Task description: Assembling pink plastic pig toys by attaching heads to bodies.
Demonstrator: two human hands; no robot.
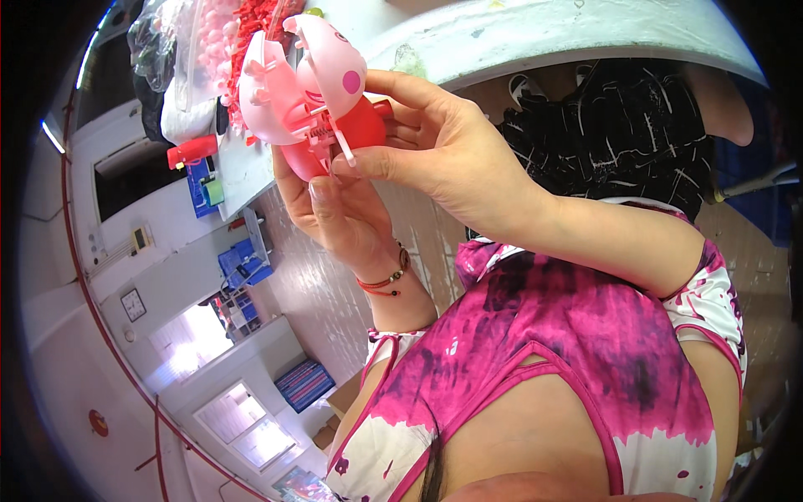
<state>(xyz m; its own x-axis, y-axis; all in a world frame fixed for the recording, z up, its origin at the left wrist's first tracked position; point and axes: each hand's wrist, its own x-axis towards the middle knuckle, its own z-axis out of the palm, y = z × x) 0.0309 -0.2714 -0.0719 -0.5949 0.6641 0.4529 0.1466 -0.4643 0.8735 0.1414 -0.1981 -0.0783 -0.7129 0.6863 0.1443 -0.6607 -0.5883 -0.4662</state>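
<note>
Both my hands hold up a pink and red plastic toy figure, its shell parted into two halves like an opened clam. A pink dot and part of a printed face mark the right half. Inside the gap, a small metal spring and a thin pale pink stick show. My left hand, with bracelets at its wrist, grips the red lower part from below, thumb up against it. My right hand closes on the right half, its thumb at the stick's lower end. Some fingertips are hidden behind the toy.
Behind the toy, a pile of small red parts and a clear bag of pink pieces lie on the white table. A red tool-like object and a green roll sit at its left edge. Blue bins stand farther off.
</note>
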